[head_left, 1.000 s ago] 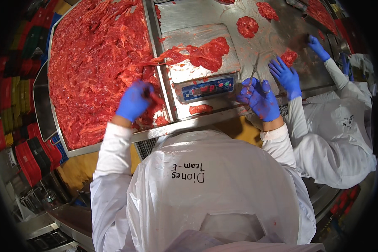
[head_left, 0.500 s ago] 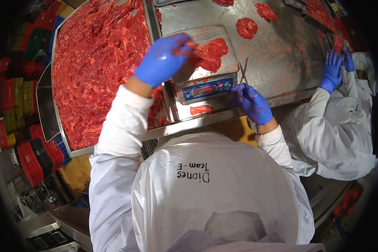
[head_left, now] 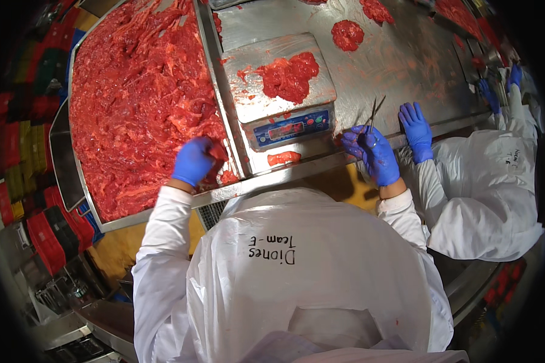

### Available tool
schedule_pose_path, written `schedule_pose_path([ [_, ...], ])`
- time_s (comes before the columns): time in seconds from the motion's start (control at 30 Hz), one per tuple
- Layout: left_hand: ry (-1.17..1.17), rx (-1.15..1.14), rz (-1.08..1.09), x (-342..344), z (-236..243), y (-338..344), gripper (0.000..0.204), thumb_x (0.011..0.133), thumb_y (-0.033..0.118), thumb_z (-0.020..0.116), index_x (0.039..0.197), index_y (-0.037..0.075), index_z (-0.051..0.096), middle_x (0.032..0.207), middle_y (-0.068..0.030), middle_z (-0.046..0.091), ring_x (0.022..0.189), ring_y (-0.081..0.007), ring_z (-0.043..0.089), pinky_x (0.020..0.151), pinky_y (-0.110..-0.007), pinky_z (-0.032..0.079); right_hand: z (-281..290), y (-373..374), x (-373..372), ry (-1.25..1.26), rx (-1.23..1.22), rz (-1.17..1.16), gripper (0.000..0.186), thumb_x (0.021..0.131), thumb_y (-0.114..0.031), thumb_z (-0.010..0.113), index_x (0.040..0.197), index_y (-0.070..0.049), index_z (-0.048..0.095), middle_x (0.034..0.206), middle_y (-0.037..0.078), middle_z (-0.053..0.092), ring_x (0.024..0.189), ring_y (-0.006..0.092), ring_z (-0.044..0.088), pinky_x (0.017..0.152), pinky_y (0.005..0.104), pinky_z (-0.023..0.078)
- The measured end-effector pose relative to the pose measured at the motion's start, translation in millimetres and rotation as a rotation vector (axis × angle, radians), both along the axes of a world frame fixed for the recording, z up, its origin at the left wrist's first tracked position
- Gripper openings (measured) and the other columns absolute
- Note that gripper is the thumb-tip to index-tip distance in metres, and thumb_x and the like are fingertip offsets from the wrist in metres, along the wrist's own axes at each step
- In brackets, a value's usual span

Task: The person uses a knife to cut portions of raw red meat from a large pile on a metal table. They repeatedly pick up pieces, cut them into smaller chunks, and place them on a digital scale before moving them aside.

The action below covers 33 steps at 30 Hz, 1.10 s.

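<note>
My left hand (head_left: 194, 161), in a blue glove, is at the near right corner of the big heap of raw red meat (head_left: 145, 115). Its fingers curl closed around some of the meat, and their tips are hidden. Gripped in my blue-gloved right hand (head_left: 378, 157) is a pair of scissors (head_left: 373, 114), blades pointing up and away, above the table's front edge. Between my hands stands a digital scale (head_left: 318, 48). A pile of meat pieces (head_left: 289, 77) lies on its plate, and a small meat strip (head_left: 283, 158) rests in front of it.
A metal wall (head_left: 215, 78) divides the meat tray from the steel table (head_left: 399, 78). Beyond the scale lie separate meat portions (head_left: 347, 35). At right, a co-worker's gloved hand (head_left: 415, 130) reaches over the table edge. Stacked coloured crates (head_left: 45, 239) stand at far left.
My left hand has moved from over the scale back and left into the meat heap. My right hand still holds the scissors. The co-worker's near hand has shifted left towards me.
</note>
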<state>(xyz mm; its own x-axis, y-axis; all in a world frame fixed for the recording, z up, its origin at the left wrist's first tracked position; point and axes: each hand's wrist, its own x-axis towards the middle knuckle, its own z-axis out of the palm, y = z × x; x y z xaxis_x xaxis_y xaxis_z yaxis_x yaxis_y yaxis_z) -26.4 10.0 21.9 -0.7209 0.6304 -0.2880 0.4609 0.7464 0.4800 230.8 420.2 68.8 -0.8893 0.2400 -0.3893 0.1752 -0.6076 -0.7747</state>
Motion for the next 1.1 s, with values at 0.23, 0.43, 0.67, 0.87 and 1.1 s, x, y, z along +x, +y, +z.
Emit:
schedule_pose_path([
  [0.23,0.401,-0.041,0.261,-94.3,63.7,18.3,0.051,0.075,0.02,0.08,0.12,0.002,0.066,0.127,-0.0209,0.067,0.115,-0.0399,0.064,0.094,-0.044,0.054,24.0,21.9,-73.1,-0.009,0.273,0.045,0.036,0.097,-0.015,0.072,0.126,0.0,0.057,0.118,0.011,0.068,0.112,0.0204,0.067,0.099,0.0336,0.054],
  [0.43,0.112,0.48,-0.305,-34.6,72.9,113.0,0.046,0.081,0.012,0.073,0.127,0.009,0.068,0.122,-0.0164,0.067,0.123,-0.0353,0.06,0.107,-0.042,0.048,56.6,13.8,-129.0,-0.101,0.838,0.338,0.034,0.087,-0.022,0.083,0.11,-0.003,0.066,0.093,0.0,0.066,0.086,0.0089,0.061,0.084,0.0248,0.052],
  [0.67,-0.587,-0.016,0.12,4.4,47.1,39.7,0.029,0.085,0.03,0.075,0.096,0.003,0.074,0.096,-0.0206,0.073,0.088,-0.0299,0.073,0.08,-0.042,0.056,47.3,-6.1,-106.1,-0.016,0.738,0.281,0.027,0.093,-0.016,0.077,0.112,-0.003,0.064,0.094,-0.001,0.064,0.088,0.0073,0.058,0.081,0.0247,0.049],
  [0.87,-0.663,-0.037,-0.169,36.4,32.1,-6.7,0.015,0.079,0.009,0.077,0.092,0.005,0.073,0.087,-0.0113,0.072,0.083,-0.0242,0.069,0.079,-0.036,0.055,17.3,7.4,-63.9,-0.077,0.581,0.313,0.02,0.096,-0.013,0.072,0.112,-0.005,0.063,0.097,0.002,0.068,0.089,0.0061,0.062,0.077,0.0244,0.051],
  [1.1,-0.588,0.713,0.189,-3.0,96.8,99.8,0.029,0.089,0.001,0.07,0.118,0.004,0.071,0.1,-0.0056,0.071,0.093,-0.0152,0.067,0.086,-0.029,0.054,39.9,-35.1,-94.3,-0.01,0.466,0.263,0.032,0.094,-0.014,0.075,0.121,-0.004,0.06,0.111,0.008,0.07,0.099,0.0152,0.069,0.088,0.0306,0.056],
])
